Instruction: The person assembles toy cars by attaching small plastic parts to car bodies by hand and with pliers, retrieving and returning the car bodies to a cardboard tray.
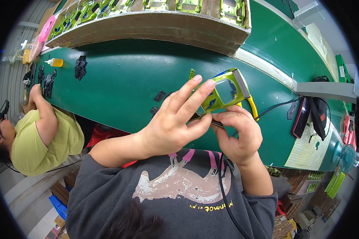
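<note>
Both my hands hold a bright green plastic frame (216,101) with clear windows and blue and dark grey trim, tilted above the green table. My left hand (169,121) reaches over its left end, two fingers stretched along the top and the thumb pressed at the near edge. My right hand (243,133) pinches that near edge, close to the left thumb. What lies between the fingertips is hidden. A curved yellow piece (253,108) sticks out beyond my right hand; whether it belongs to the frame I cannot tell. Small crumpled black pieces (160,95) lie left of the frame.
A long cardboard box (147,34) of similar green frames stands at the far side. Leftward are black clumps (80,67), a bottle of yellow liquid (55,62) and a co-worker (44,131). On the right lie a phone (301,117), a paper sheet (307,149) and a black cable (273,106).
</note>
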Tool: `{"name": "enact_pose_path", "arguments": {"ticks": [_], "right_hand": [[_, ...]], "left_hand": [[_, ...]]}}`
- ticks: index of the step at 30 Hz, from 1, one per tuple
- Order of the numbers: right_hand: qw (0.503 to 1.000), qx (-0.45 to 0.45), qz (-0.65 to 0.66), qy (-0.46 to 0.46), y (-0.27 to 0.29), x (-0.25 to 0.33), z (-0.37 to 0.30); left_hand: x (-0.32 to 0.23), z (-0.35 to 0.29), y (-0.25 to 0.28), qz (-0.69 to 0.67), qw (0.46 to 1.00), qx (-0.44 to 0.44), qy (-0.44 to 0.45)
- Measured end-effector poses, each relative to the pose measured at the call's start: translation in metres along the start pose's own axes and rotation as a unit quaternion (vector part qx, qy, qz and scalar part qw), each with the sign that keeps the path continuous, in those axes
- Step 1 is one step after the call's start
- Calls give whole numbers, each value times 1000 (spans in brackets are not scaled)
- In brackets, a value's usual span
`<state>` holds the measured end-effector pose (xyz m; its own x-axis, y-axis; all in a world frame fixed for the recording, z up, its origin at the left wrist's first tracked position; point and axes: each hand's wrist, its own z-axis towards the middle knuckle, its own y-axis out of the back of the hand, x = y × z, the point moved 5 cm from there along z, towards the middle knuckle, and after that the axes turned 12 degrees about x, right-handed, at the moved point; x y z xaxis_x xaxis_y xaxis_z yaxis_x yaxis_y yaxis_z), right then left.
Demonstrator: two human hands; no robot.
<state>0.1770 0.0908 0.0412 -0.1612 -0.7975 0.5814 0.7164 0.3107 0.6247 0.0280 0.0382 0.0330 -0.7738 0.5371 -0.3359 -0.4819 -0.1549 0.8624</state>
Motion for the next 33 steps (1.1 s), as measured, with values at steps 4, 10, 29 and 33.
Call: {"name": "enact_pose_path", "arguments": {"ticks": [4, 10, 29, 33], "right_hand": [[997, 28, 48, -47, 3, -4, 3], [998, 31, 44, -31, 2, 4, 4], [995, -9, 77, -59, 1, -2, -12], [994, -18, 92, -59, 0, 2, -12]], "left_hand": [[1, -3, 5, -7, 999, -37, 2], [-3, -5, 4, -31, 999, 15, 14], [9, -3, 25, -122, 988, -37, 90], [18, -3, 8, -199, 964, 20, 174]]}}
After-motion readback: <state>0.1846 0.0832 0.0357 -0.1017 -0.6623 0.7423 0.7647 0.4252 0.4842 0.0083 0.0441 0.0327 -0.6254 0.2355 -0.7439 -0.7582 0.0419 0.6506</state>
